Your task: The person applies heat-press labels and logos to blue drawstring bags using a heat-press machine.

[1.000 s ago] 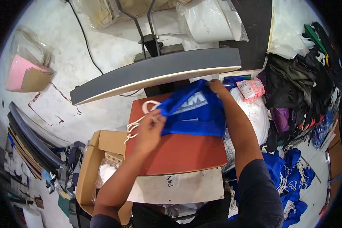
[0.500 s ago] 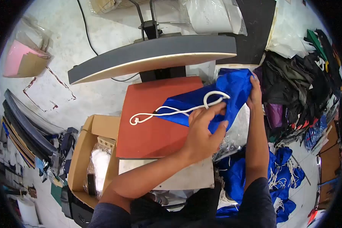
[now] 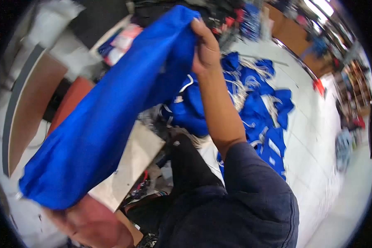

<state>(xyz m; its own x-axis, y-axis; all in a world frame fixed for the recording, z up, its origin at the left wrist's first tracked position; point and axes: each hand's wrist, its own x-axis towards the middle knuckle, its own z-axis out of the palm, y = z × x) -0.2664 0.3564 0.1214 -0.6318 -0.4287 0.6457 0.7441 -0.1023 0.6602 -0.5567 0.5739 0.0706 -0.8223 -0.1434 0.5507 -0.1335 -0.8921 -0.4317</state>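
A blue drawstring bag stretches diagonally across the view, from upper middle to lower left. My right hand is closed on its upper corner, thumb at the edge. At the bag's lower end is my left hand, smeared by motion, its fingers partly hidden; I cannot tell whether it grips the fabric. Behind the bag, a heat press shows its upper plate and red lower pad.
A heap of blue bags with white cords lies on the tiled floor to the right. A pale board juts out below the press. Shelves with goods stand at the far right, and dark cloth is piled at the back.
The view has swung right, toward the heap on the floor. The blue bag has come off the red pad and is now stretched out in the air, with my left hand at its lower end.
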